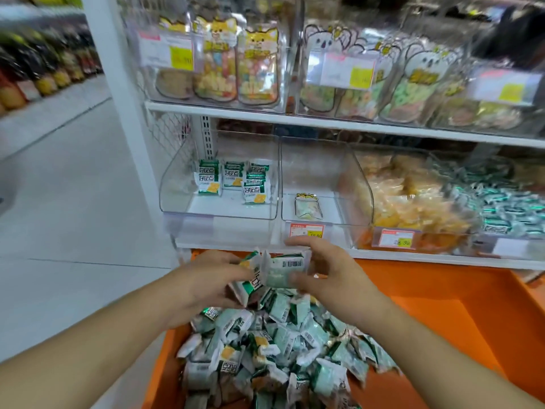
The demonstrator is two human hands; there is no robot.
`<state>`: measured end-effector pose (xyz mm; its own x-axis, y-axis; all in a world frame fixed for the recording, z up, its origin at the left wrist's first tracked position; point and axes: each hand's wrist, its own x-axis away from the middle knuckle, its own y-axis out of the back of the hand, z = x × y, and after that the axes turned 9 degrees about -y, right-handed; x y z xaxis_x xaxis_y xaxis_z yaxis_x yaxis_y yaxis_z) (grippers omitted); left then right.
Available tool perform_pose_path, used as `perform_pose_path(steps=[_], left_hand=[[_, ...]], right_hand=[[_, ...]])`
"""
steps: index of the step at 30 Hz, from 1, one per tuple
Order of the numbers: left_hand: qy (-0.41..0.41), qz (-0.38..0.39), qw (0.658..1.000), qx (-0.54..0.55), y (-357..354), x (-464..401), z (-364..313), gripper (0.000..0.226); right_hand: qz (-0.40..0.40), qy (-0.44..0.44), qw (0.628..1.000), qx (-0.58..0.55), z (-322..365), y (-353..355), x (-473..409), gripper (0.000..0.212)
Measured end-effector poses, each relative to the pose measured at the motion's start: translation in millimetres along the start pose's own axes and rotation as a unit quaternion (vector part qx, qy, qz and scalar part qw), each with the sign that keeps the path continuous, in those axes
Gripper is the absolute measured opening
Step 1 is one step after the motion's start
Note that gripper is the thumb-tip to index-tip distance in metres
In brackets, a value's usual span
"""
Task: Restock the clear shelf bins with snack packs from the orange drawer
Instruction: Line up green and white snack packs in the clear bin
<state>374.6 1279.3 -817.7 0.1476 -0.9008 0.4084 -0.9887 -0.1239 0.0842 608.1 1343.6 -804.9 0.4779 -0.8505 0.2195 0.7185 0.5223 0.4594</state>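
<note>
My left hand (215,278) and right hand (327,273) together grip a bunch of green-and-white snack packs (277,270) above the heaped orange drawer (442,320).

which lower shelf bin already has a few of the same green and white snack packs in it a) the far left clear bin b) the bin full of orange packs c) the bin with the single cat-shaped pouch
A: the far left clear bin holds a few green and white snack packs like those in the orange drawer; its neighbour holds only a cat-shaped pouch.
</note>
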Motion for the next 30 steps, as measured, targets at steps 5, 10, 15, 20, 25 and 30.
perform_pose_path(steps=[5, 10, 15, 20, 25, 30], left_hand=[[0.01, -0.038, 0.994, 0.105, 5, 13, -8, 0.022], [-0.039, -0.016, 0.969, 0.244, -8, 11, -22, 0.018], [-0.085, -0.016, 0.962, 0.257, -13, 7, -31, 0.029], [-0.086, -0.02, 0.958, 0.274, -13, 0, -34, 0.029], [-0.089, 0.002, 0.964, 0.25, -17, 0, -37, 0.025], [-0.068, 0.0, 0.981, 0.18, -11, -1, -36, 0.022]], right_hand=[[-0.131, 0.132, 0.982, 0.043, 20, -6, 6, 0.036], [-0.153, 0.25, 0.943, 0.158, 22, -4, -5, 0.054], [-0.088, 0.207, 0.966, 0.126, 26, 7, -9, 0.053], [-0.013, 0.153, 0.987, 0.04, 26, 14, -9, 0.041], [-0.061, 0.134, 0.988, 0.035, 27, 8, -15, 0.04], [-0.062, 0.117, 0.982, 0.135, 32, 20, -14, 0.061]])
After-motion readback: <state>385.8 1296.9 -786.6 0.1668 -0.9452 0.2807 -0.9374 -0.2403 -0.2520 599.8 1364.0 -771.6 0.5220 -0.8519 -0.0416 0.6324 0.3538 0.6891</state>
